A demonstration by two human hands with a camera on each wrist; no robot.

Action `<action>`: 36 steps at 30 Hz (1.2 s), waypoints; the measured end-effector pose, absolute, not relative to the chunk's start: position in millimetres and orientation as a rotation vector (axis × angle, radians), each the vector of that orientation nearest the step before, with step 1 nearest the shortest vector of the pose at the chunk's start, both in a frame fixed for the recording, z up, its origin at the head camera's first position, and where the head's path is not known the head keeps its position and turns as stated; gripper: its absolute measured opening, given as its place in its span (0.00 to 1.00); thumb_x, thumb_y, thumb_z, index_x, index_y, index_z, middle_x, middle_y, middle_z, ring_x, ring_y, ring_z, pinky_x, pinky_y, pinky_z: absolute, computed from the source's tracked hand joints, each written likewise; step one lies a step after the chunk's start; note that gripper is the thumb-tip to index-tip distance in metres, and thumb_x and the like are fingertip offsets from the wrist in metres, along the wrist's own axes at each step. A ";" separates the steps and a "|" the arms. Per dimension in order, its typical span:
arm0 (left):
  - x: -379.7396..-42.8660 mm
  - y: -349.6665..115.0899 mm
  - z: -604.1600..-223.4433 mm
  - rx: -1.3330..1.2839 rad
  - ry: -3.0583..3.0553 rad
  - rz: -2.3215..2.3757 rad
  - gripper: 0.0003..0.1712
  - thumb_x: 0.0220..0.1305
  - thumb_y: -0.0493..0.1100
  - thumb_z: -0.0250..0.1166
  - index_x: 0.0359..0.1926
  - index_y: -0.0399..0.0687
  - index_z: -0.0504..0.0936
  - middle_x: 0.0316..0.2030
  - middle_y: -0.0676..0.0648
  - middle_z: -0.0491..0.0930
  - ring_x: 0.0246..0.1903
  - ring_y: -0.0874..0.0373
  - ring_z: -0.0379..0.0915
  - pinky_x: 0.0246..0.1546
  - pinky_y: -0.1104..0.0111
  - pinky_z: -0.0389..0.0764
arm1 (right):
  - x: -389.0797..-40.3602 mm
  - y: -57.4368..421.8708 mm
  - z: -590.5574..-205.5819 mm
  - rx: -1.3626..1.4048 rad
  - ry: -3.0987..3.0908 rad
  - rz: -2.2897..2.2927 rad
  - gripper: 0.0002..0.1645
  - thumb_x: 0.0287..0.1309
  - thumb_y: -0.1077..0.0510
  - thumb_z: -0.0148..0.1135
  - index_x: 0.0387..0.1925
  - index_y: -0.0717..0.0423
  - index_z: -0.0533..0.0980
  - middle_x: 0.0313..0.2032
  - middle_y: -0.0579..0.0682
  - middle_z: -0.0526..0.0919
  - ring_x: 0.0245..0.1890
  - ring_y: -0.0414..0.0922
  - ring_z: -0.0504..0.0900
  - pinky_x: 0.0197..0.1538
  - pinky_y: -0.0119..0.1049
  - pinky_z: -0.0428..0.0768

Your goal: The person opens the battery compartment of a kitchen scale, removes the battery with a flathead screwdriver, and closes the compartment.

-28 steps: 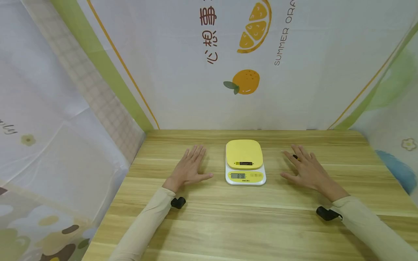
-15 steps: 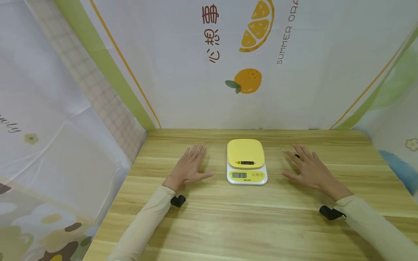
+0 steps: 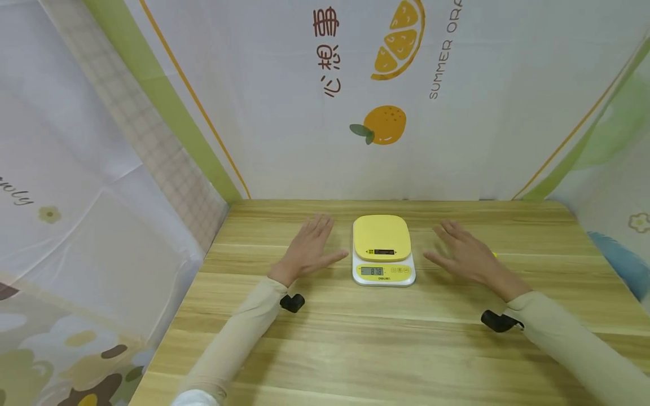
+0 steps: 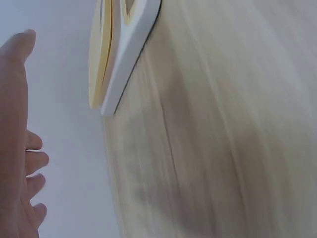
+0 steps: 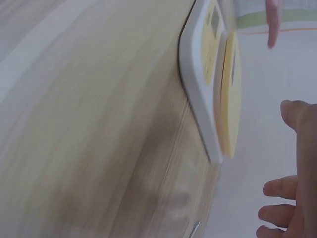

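Note:
A kitchen scale (image 3: 383, 248) with a yellow platform and a white base stands on the wooden table, its small display reading about 87.8. To its left is my left hand (image 3: 310, 248), fingers extended and thumb pointing toward the scale's side. My right hand (image 3: 463, 254) is on the other side, its thumb likewise toward the scale. Both hands hold nothing and are apart from the scale. The left wrist view shows the thumb (image 4: 15, 74) raised beside the scale's edge (image 4: 129, 54). In the right wrist view the fingers (image 5: 280, 213) hang above the table near the scale.
A small yellow end of a thing (image 3: 495, 255) peeks out behind the right hand; the rest is hidden. A thin metallic tip (image 5: 194, 229) shows low in the right wrist view. Printed cloth (image 3: 284, 141) hangs behind the wooden table (image 3: 355, 349) and along both sides.
Both hands have moved inward toward the scale, the left to the right and the right to the left. The black-and-yellow thing by the right hand is now mostly covered.

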State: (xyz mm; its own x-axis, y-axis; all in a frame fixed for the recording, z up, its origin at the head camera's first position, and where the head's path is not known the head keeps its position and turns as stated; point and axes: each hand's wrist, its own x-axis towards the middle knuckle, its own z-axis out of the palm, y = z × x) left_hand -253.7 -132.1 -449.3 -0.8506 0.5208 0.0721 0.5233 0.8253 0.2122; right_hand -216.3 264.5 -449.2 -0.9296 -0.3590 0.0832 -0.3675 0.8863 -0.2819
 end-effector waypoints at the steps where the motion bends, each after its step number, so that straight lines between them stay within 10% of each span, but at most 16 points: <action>1: -253.8 -128.1 -450.1 -0.851 -3.000 -0.357 0.57 0.71 0.75 0.46 0.80 0.35 0.49 0.80 0.37 0.48 0.80 0.42 0.39 0.82 0.50 0.41 | -217.3 260.7 -449.6 0.573 -3.028 0.468 0.52 0.70 0.29 0.52 0.76 0.67 0.60 0.77 0.70 0.54 0.76 0.70 0.51 0.72 0.72 0.62; 17: -249.5 -73.6 -470.4 -0.656 -3.008 -0.629 0.52 0.74 0.74 0.42 0.74 0.32 0.64 0.70 0.35 0.69 0.71 0.41 0.64 0.76 0.52 0.66 | -241.9 218.9 -476.4 0.550 -3.027 0.432 0.45 0.73 0.31 0.48 0.57 0.71 0.78 0.64 0.74 0.73 0.68 0.70 0.67 0.69 0.69 0.70; 36: -245.0 -54.9 -493.7 -0.452 -3.033 -0.630 0.45 0.78 0.70 0.40 0.52 0.33 0.84 0.64 0.33 0.73 0.65 0.38 0.64 0.64 0.49 0.74 | -239.9 199.0 -491.4 0.385 -3.105 0.554 0.39 0.77 0.36 0.45 0.52 0.69 0.81 0.55 0.70 0.79 0.49 0.65 0.81 0.43 0.61 0.84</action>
